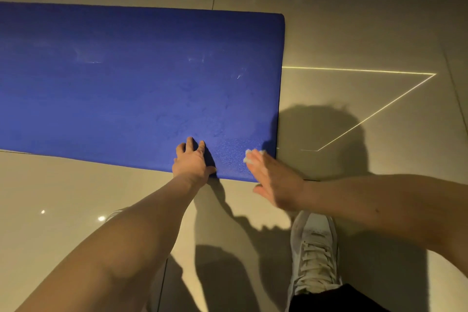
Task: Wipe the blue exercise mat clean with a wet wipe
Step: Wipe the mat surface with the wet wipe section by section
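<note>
The blue exercise mat point(131, 78) lies flat on the tiled floor and fills the left and middle of the view, with faint smears on its surface. My left hand point(192, 159) rests on the mat's near edge with its fingers spread and flat. My right hand point(276, 182) is at the mat's near right corner, blurred by motion. Its straight fingers press a white wet wipe point(249, 156) against the mat, and most of the wipe is hidden under the fingers.
A beige tiled floor point(354, 33) surrounds the mat. My white laced sneaker point(314, 251) stands on the floor below my right hand, with a dark trouser leg point(336, 299) at the bottom edge. Thin bright light lines point(374, 114) cross the floor right of the mat.
</note>
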A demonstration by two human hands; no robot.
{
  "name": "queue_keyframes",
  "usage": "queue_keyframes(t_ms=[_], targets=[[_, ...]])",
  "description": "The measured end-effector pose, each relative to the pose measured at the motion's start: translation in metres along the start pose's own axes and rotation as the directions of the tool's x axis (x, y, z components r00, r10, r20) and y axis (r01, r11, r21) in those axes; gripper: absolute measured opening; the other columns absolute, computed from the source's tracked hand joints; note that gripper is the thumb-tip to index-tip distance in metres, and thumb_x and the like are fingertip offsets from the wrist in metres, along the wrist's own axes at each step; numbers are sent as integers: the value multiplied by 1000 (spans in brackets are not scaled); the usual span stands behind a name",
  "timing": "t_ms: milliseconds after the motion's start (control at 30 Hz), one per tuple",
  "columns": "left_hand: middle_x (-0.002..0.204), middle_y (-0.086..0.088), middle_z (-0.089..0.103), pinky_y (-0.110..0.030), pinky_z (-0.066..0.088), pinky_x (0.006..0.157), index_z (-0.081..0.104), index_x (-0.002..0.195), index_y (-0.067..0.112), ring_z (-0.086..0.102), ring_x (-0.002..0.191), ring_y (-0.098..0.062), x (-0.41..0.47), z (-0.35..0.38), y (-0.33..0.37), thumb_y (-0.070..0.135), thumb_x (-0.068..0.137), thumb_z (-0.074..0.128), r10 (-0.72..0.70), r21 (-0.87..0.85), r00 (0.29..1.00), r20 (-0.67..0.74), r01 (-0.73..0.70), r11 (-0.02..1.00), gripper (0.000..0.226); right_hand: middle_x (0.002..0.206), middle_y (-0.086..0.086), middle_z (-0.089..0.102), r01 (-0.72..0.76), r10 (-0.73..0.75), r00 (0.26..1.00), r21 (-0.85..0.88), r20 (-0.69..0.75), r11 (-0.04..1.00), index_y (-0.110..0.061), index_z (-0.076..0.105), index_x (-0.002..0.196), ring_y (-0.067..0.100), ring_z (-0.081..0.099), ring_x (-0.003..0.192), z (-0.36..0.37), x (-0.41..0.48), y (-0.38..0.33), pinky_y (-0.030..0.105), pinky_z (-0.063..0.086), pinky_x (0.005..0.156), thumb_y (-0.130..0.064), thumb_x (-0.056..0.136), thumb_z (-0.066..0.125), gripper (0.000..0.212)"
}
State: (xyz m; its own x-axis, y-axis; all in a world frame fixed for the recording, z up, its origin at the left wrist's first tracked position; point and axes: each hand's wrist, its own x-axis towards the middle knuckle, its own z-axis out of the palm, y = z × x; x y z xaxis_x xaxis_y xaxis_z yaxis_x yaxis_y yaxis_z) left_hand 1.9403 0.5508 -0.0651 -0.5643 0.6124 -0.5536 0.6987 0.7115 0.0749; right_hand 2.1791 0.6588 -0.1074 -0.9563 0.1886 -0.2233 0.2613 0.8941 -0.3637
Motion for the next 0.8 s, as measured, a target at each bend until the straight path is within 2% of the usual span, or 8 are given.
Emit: queue_keyframes(t_ms=[133,233,400,467,533,633,733,800], targets=[[163,3,6,-45,49,94,21,157,31,8,148,-26,1,-3,1,50,87,71,4,34,1000,0,-4,999,88,165,17,25,117,-110,992,-111,66,987,1,32,156,32,16,155,2,-4,11,44,14,127,-39,99,59,75],[163,3,7,-44,50,93,22,157,31,9,148,-26,1,-4,2,51,87,71,9,41,1000,-1,-9,999,87,168,14,18,37,-35,999,-76,24,996,-2,24,159,28,12,156,-16,27,28,38,7,128,-30,100,59,74],[163,3,6,-46,50,95,22,156,31,8,148,-26,0,-6,1,50,87,71,12,44,1000,-1,-12,999,87,157,22,40,-164,153,985,-174,-75,971,5,45,147,41,32,148,-39,80,44,50,29,120,-31,93,72,70],[163,3,6,-46,49,96,22,157,31,8,148,-26,0,-5,0,51,87,71,16,43,1000,1,-16,999,87,158,23,39,-156,140,984,-154,-112,976,6,42,149,41,33,148,-33,83,43,51,30,119,-30,95,70,71],[163,3,6,-46,48,96,21,157,31,8,148,-26,0,-4,1,51,87,70,16,44,1000,4,-16,999,88,162,19,32,-75,60,993,-158,-100,985,3,33,155,37,27,151,-28,75,29,50,26,121,-25,99,61,68],[164,2,5,-46,46,99,19,158,31,7,148,-27,1,-4,1,51,88,69,21,37,1000,23,-21,999,88,157,15,42,1,9,988,66,-155,998,0,38,153,32,35,148,-27,52,1,47,31,118,-7,95,51,60],[163,-3,11,-43,30,114,26,156,28,13,146,-30,0,-8,2,49,88,67,51,65,999,4,-51,997,83,140,19,57,-112,212,959,437,-188,892,-2,52,143,33,52,132,-40,41,-25,47,43,110,0,99,40,46],[158,-2,29,-40,29,115,40,150,28,28,140,-29,-3,-7,6,49,90,63,105,23,990,-96,-104,994,67,144,15,55,-221,368,918,582,-147,783,-10,52,147,31,51,133,-49,40,-35,40,40,113,0,102,44,47]])
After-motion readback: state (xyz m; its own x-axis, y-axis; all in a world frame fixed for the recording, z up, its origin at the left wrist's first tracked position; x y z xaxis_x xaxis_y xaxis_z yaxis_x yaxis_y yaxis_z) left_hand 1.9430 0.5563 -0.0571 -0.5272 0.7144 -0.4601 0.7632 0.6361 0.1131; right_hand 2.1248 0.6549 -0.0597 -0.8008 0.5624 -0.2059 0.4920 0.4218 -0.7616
